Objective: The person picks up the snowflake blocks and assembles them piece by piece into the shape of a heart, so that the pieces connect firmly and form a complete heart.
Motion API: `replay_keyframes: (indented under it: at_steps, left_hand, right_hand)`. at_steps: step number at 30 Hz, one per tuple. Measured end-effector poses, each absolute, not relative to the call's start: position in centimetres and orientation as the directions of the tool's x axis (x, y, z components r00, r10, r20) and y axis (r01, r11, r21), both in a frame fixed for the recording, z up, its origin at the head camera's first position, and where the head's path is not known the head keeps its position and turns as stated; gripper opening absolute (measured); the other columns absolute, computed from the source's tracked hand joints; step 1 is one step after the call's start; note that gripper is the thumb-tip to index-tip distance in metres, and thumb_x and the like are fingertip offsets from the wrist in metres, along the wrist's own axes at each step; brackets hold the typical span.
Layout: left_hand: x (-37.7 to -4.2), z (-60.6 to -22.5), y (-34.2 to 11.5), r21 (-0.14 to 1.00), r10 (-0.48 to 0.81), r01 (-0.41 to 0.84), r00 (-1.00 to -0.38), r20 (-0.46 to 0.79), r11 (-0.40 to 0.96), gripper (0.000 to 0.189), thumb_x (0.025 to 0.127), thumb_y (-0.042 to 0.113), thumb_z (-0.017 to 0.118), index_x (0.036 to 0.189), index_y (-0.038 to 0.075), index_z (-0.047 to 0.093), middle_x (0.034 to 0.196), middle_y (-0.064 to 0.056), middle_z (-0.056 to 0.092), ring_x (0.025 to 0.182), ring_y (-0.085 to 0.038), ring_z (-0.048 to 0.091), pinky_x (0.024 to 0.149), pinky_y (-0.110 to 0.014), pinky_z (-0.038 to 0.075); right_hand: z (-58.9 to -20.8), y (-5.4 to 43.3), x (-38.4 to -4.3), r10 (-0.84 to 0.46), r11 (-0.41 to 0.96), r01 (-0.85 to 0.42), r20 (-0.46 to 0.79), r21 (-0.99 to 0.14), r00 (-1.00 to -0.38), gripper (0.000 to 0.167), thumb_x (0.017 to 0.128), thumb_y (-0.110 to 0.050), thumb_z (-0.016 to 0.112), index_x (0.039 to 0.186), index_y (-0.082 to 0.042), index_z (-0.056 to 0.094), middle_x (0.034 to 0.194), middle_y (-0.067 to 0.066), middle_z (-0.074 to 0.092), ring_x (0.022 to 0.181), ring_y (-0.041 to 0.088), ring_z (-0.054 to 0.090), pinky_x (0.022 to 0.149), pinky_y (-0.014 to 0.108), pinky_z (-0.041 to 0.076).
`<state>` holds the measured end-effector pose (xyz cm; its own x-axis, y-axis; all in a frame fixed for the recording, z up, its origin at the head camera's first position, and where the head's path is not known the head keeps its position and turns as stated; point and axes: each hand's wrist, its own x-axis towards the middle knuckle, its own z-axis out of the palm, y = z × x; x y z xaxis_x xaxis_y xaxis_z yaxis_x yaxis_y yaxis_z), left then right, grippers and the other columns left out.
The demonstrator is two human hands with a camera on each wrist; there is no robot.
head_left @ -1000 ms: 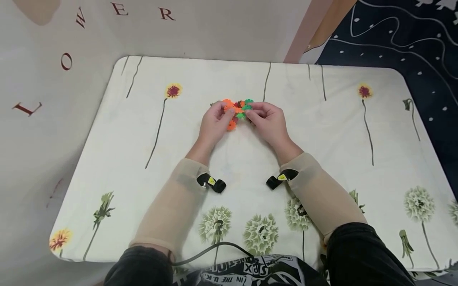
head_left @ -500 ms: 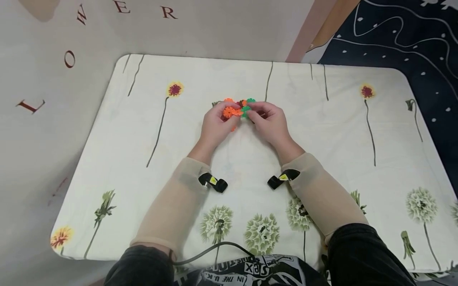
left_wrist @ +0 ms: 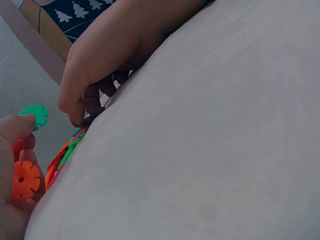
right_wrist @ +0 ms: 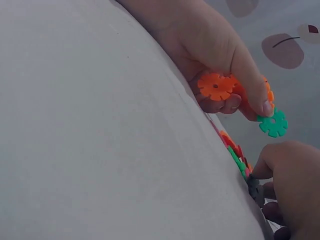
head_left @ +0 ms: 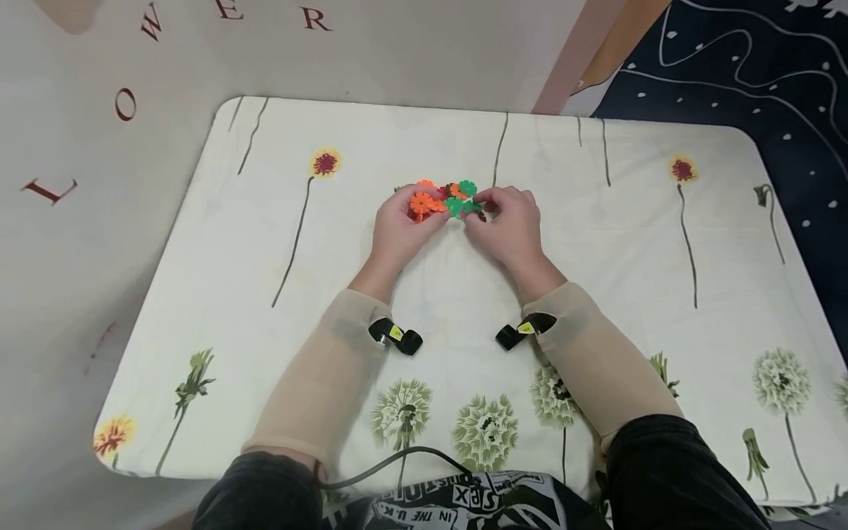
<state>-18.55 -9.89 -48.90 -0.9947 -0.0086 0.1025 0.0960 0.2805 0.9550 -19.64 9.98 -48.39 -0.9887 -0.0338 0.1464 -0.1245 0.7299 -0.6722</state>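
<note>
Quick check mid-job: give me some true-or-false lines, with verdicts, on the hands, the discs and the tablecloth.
1. The left hand holds orange discs. True.
2. The right hand holds a blue disc. False: the right hand is at a dark piece.
3. The left hand pinches a green disc. True.
4. The tablecloth is plain black. False: the tablecloth is white with printed flowers.

1. Table (head_left: pixel 596 250) is rocking printed dandelions (head_left: pixel 486 433).
2. Pale backdrop (head_left: pixel 411 55) is showing reddish letters (head_left: pixel 314 19) behind it.
3. Navy fabric (head_left: pixel 804 169) is filling the far right, white trees (left_wrist: pixel 80 10) and all.
4. Pink strip (head_left: pixel 567 55) is running between those two.
5. Shadow (head_left: pixel 139 302) is darkening the left.
</note>
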Motion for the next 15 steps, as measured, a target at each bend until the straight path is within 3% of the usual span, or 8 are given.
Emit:
replay_keyframes:
  at_steps: [8, 15]
  left_hand:
    - [-18.50, -48.76, -9.80, 0.952, -0.017, 0.076, -0.996, 0.085, 0.296, 0.026, 0.092, 0.017, 0.087, 0.115, 0.011, 0.075, 0.119, 0.000, 0.073, 0.115, -0.012, 0.061, 0.101, -0.025, 0.050]
    - [-18.41, -48.65, -9.79, 0.942, -0.015, 0.088, -0.995, 0.098, 0.323, 0.025, 0.092, 0.018, 0.087, 0.113, 0.011, 0.075, 0.117, 0.000, 0.074, 0.116, -0.013, 0.062, 0.102, -0.026, 0.049]
  right_hand:
    - [-48.42, 9.96, -19.50, -0.072, 0.731, -0.126, 0.108, -0.671, -0.991, 0.026, 0.096, -0.023, 0.071, 0.119, -0.012, 0.077, 0.096, 0.004, 0.063, 0.099, 0.027, 0.048, 0.101, 0.046, 0.035]
    - [-48.47, 9.91, -19.36, -0.089, 0.629, -0.196, 0.181, -0.752, -0.979, 0.018, 0.100, -0.019, 0.073, 0.115, -0.008, 0.075, 0.091, 0.005, 0.067, 0.086, 0.022, 0.055, 0.079, 0.035, 0.043]
